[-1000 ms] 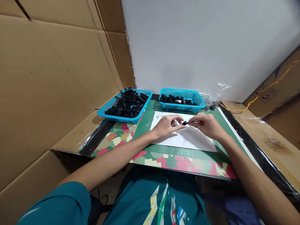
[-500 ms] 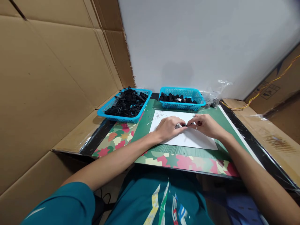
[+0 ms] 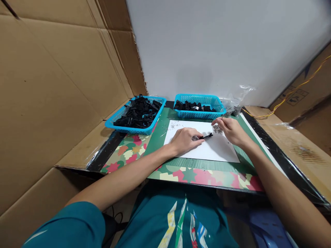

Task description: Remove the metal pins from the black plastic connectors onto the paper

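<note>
Between the thumb and fingers of my left hand [image 3: 186, 140] is a slim black plastic part [image 3: 207, 136], its far end pointing right over the white sheet [image 3: 207, 152]. That hand is closed and rests on the paper. My right hand [image 3: 231, 130] is at the sheet's upper right, fingers bent together just above a small pile of tiny metal pieces [image 3: 217, 129]. Whatever those fingertips pinch, if anything, is too small to make out. More tiny metal pieces [image 3: 174, 125] lie scattered at the sheet's upper left corner.
A blue basket [image 3: 147, 131] heaped with black plastic parts stands at the left. Another blue basket [image 3: 199, 115] of black parts is behind the sheet, with clear plastic bags [image 3: 239, 103] beside it. Cardboard walls [image 3: 64, 69] flank the table.
My right hand has left the black part and moved right and away from me to the pile of metal pieces. The left hand stays in place, with more of the black part showing.
</note>
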Action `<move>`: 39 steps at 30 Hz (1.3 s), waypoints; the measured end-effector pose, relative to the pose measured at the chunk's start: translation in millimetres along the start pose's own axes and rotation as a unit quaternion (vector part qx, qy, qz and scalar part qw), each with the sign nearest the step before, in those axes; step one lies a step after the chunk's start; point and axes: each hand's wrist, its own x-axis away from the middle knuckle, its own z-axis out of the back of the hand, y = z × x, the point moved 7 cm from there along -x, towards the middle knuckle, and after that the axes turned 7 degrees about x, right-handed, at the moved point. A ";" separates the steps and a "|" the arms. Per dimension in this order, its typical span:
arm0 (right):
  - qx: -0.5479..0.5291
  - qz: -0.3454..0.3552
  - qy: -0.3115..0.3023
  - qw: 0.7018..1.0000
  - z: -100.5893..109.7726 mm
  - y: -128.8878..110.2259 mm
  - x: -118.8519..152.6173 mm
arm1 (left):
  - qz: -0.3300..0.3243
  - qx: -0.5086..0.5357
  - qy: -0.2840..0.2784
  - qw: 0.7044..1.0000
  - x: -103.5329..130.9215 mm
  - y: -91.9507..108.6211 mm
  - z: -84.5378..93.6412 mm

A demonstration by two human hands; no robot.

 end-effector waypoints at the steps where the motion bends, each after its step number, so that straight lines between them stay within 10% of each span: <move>1: -0.026 -0.009 -0.029 0.999 -4.4 0.4 -0.1 | -0.003 -0.001 -0.001 1.000 -0.1 0.0 -0.4; 6: -0.202 0.029 -0.154 0.967 -22.9 -23.3 4.6 | -0.026 -0.014 -0.004 1.000 0.0 -0.3 -3.2; 39: -0.093 0.065 -0.118 0.987 -38.2 -33.6 3.7 | -0.020 0.047 -0.005 0.999 -0.7 -3.8 -2.6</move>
